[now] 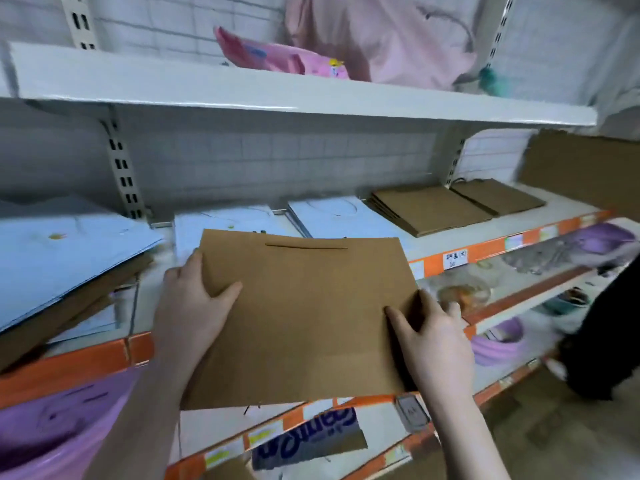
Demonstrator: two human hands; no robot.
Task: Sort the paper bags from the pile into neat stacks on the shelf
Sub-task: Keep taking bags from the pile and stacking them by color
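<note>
A flat brown paper bag [304, 317] is held level in front of the middle shelf [491, 245]. My left hand [194, 299] grips its left edge, thumb on top. At the bag's right edge my right hand [433, 344] pinches it the same way. On the shelf behind lie two stacks of white bags [339, 216] [228, 225], then two stacks of brown bags [426, 209] [498, 197] to the right. A slanting pile of white and brown bags [59, 258] sits at the far left.
An upper white shelf [277, 88] carries pink items [277, 57]. Orange price strips edge the shelves. Lower shelves at right hold purple goods [602, 240] and clear packets. A person in dark clothing [606, 334] stands at the right edge. A cardboard sheet [581, 168] leans at the back right.
</note>
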